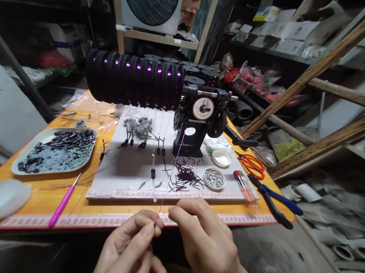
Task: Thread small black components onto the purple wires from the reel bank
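Note:
My left hand [130, 249] is closed near the table's front edge, thumb and finger pinching a thin purple line [170, 179] with a tiny dark piece at the fingertips. The line runs up from there to a black winding machine [192, 119] with a round dial. Just right of the line, my right hand [206, 244] is loosely bent and appears open; its thumb is hidden. Between hands and machine, short dark tubes [187, 179] lie scattered on a white board [124, 187]. A small dish of silvery metal bits [213, 178] sits beside them.
Black spools [134, 81] wound with purple line sit on the machine's shaft. A tray [14, 167] of small parts, a lid [0, 199] and a pink-handled tool [62, 207] are left. Blue-handled pliers [272, 199] and orange-handled scissors [251, 165] lie right. A wooden ladder [320, 76] leans at right.

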`<state>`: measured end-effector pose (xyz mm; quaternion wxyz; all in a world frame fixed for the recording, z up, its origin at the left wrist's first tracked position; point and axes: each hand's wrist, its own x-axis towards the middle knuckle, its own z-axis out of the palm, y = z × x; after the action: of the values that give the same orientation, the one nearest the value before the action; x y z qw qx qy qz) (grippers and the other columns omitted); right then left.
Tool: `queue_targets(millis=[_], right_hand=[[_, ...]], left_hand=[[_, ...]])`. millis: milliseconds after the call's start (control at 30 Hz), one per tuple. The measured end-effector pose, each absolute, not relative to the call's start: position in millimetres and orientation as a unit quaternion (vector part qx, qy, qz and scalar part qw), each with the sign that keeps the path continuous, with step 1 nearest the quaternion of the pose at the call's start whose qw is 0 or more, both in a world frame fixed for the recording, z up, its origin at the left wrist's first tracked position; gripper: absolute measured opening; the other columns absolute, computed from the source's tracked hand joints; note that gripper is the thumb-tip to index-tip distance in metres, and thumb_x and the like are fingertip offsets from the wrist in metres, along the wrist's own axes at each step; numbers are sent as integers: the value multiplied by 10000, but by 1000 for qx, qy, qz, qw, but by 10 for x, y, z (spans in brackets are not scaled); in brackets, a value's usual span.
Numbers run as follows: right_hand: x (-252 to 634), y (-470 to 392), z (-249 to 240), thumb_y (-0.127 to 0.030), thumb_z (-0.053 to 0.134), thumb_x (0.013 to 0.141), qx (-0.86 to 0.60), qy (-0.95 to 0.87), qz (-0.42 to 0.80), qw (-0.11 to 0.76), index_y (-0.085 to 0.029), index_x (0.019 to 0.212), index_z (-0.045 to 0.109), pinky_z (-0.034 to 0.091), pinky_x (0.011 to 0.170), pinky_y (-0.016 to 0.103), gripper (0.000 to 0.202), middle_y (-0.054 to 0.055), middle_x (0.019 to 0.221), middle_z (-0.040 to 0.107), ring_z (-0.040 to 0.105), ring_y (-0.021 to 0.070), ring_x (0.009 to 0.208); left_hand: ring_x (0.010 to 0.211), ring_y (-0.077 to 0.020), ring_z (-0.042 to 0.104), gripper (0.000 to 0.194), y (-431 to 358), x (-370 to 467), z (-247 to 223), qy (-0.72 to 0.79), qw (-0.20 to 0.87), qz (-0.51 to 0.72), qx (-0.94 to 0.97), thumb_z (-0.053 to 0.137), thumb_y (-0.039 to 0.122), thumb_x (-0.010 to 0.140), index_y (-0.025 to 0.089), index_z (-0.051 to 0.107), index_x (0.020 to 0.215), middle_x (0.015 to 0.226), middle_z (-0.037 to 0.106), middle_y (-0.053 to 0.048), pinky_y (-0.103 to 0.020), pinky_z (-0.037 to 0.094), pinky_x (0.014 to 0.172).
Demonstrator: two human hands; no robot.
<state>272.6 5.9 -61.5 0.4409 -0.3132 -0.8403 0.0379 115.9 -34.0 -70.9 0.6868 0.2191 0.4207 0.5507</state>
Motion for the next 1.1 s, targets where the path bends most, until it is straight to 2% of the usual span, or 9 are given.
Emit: queue_targets(millis=[133, 267, 300, 400, 467, 600, 733, 933, 1100], right_hand=[[2738, 25, -593, 21, 457, 947, -316, -834, 54, 449, -121, 1053, 635, 557, 726, 254, 252, 104, 913, 663, 640, 166, 827], [2699, -85, -504, 56, 538, 881, -313, -798, 141, 495, -138, 1041, 650, 571, 755, 190, 275, 78, 910, 691, 683, 136, 850], [2685, -124, -488, 59, 562, 866, -316, -788, 170, 500, -150, 1034, 644, 572, 765, 179, 280, 63, 906, 700, 692, 127, 846], [2637, -246, -490, 29, 632, 838, -344, -761, 228, 500, -190, 1028, 610, 581, 744, 160, 291, 11, 867, 715, 710, 107, 771], [2596, -310, -534, -5, 665, 833, -367, -750, 238, 497, -215, 1030, 589, 588, 704, 157, 298, -11, 856, 717, 712, 102, 720], [2513, -361, -652, 8, 673, 817, -367, -753, 205, 506, -223, 1047, 563, 607, 677, 205, 344, 1, 835, 720, 717, 134, 718], [2479, -353, -699, 61, 613, 808, -325, -779, 132, 519, -190, 1071, 535, 633, 672, 273, 372, 49, 822, 710, 714, 179, 731], [2527, -403, -639, -9, 626, 839, -402, -764, 157, 479, -224, 1087, 515, 624, 694, 198, 346, 6, 865, 723, 740, 141, 709], [2503, -433, -628, -25, 617, 856, -409, -765, 147, 474, -231, 1064, 506, 611, 658, 188, 313, 6, 853, 735, 750, 145, 705]], left_hand=[[258, 75, 317, 363, -334, 1183, -682, 431, 671, 567, 206, 876, 485, 664, 168, 752, 787, 804, 735, 15, -273, 597, 486], [260, 61, 358, 359, -337, 1200, -679, 429, 678, 567, 184, 894, 474, 639, 179, 754, 787, 702, 727, 37, -255, 601, 507], [262, 65, 367, 355, -339, 1201, -687, 426, 683, 565, 180, 894, 464, 646, 175, 750, 793, 711, 735, 29, -215, 578, 497], [277, 95, 401, 323, -349, 1198, -719, 419, 684, 572, 172, 887, 425, 674, 169, 734, 798, 931, 787, -29, -52, 358, 378], [291, 99, 418, 308, -353, 1201, -737, 416, 679, 581, 169, 888, 412, 676, 177, 724, 790, 1020, 785, -51, -27, 231, 337], [305, 80, 434, 351, -360, 1232, -734, 439, 657, 589, 169, 904, 436, 631, 179, 723, 790, 1109, 754, -70, -41, 276, 319], [297, 86, 427, 363, -373, 1279, -684, 463, 622, 608, 175, 916, 448, 600, 177, 734, 757, 1067, 745, -49, -34, 280, 324], [304, 92, 441, 358, -376, 1298, -681, 456, 610, 616, 201, 895, 479, 619, 180, 715, 699, 1084, 717, -18, -40, 293, 353], [302, 94, 435, 380, -364, 1296, -686, 464, 602, 615, 208, 883, 506, 624, 178, 708, 702, 1108, 700, -25, -47, 302, 354]])
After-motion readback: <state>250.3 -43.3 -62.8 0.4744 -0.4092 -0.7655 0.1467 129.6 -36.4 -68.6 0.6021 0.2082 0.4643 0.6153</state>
